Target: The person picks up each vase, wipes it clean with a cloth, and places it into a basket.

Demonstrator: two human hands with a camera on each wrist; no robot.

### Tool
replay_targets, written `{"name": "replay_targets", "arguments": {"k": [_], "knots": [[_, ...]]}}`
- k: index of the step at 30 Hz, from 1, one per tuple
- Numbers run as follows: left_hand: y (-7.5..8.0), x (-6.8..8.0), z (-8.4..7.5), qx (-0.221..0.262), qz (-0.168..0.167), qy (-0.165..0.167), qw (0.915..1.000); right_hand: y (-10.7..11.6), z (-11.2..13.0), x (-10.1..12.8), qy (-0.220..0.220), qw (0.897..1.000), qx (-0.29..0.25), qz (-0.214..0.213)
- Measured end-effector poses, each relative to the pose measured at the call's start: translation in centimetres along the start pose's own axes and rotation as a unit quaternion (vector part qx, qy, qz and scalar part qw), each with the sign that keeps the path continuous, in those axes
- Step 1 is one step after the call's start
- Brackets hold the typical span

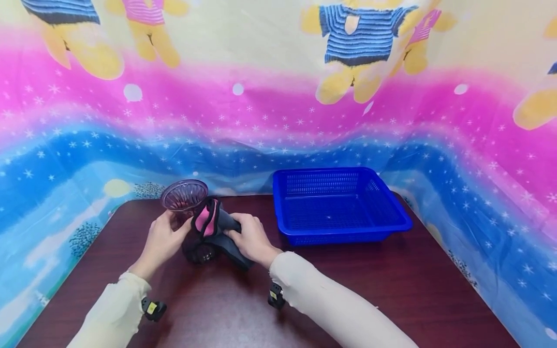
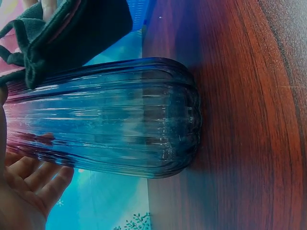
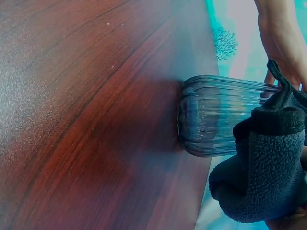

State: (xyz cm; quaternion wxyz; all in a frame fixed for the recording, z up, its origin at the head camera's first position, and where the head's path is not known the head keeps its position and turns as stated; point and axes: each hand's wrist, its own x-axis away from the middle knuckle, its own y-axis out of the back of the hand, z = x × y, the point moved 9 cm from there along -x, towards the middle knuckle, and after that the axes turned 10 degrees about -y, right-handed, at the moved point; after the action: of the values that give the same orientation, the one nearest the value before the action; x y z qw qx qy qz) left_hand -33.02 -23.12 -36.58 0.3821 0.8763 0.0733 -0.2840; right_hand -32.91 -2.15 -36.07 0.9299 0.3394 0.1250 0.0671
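A ribbed, purple-tinted glass vase (image 1: pixel 184 195) stands upright on the dark wooden table (image 1: pixel 348 290). My left hand (image 1: pixel 171 227) wraps round its left side; its fingers (image 2: pixel 33 184) show behind the glass (image 2: pixel 120 120). My right hand (image 1: pixel 238 231) grips a dark fleece cloth with a pink lining (image 1: pixel 208 223) and holds it against the vase's right side. The right wrist view shows the cloth (image 3: pixel 264 167) bunched over the vase (image 3: pixel 216 117), with the left hand (image 3: pixel 283 38) beyond it.
A blue plastic mesh basket (image 1: pixel 348 237) with nothing in it sits at the back right of the table. A colourful patterned sheet (image 1: pixel 278 111) hangs behind and around the table. Bare tabletop lies in front of the hands.
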Motion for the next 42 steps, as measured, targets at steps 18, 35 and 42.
{"name": "replay_targets", "arguments": {"k": [18, 35, 42], "knots": [[0.0, 0.1, 0.3, 0.002, 0.015, 0.030, 0.9994, -2.6, -1.0, 0.1, -0.021, 0.998, 0.047, 0.027], [0.1, 0.1, 0.4, -0.003, 0.011, 0.035, 0.9993, -5.0, -2.9, 0.9, -0.016, 0.979, 0.183, 0.091], [0.0, 0.2, 0.4, 0.002, 0.013, 0.041, 0.9991, -5.2, -3.2, 0.9, -0.010, 0.979, 0.179, 0.097]]}}
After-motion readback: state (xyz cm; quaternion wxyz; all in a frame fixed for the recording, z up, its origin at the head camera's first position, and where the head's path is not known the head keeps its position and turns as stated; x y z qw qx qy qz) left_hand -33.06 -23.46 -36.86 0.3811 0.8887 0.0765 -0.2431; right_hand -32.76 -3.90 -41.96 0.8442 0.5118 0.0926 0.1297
